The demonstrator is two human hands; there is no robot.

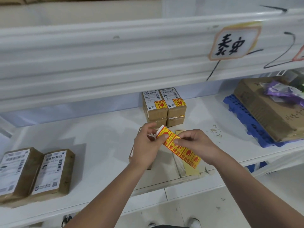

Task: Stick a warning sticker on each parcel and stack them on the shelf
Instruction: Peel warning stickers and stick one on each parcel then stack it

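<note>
Above the white shelf I hold a strip of yellow and red warning stickers. My left hand pinches its upper end, and my right hand grips it a little lower, thumb and fingers on one sticker. A brown parcel lies on the shelf under my left hand, mostly hidden. At the back stands a stack of brown parcels in two columns, the top two bearing warning stickers. Two brown parcels with white labels only lie side by side at the front left.
A large cardboard box with a purple bag on it rests on a blue plastic pallet at the right. Used yellow backing paper lies below the strip. An upper shelf beam with a handwritten sign overhangs.
</note>
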